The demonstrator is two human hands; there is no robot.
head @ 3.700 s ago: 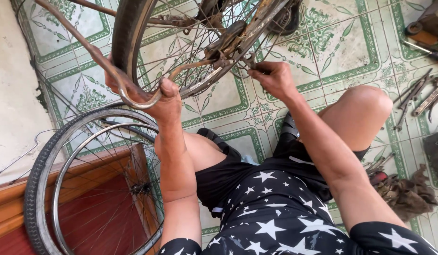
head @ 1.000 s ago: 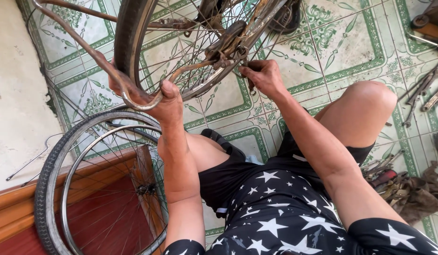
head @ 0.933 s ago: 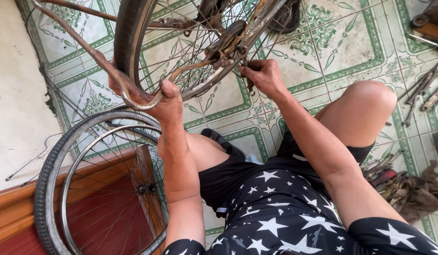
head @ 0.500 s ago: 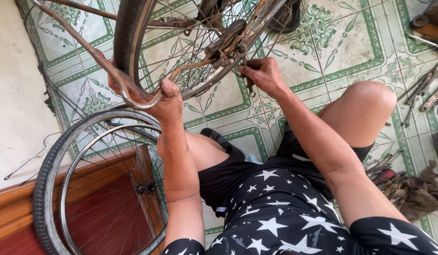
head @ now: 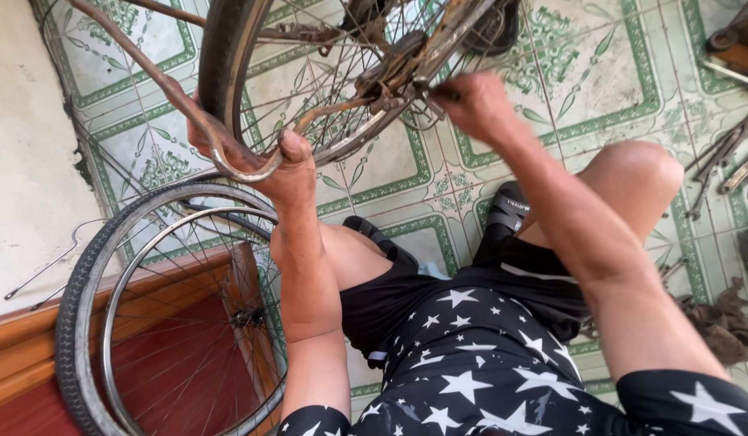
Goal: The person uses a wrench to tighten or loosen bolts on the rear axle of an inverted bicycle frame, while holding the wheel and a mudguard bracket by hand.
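Up close, the left hand (head: 289,165) has its grip closed around a curved, rusty metal stay (head: 198,121) of the bicycle frame, with the thumb hooked over the top. The right hand (head: 479,105) is blurred; its fingers are pinched together on a small part at the rear wheel hub (head: 394,69), though what they hold cannot be made out. Both hands work on the mounted bicycle wheel (head: 229,64), whose dark tyre and spokes fill the upper middle of the view. Below the left forearm, a second loose wheel (head: 79,307) leans against a red-brown wooden step (head: 35,355). Further right, several metal tools (head: 725,161) lie on the green-patterned tiled floor (head: 600,73), with a dirty rag (head: 725,323) near the right elbow.
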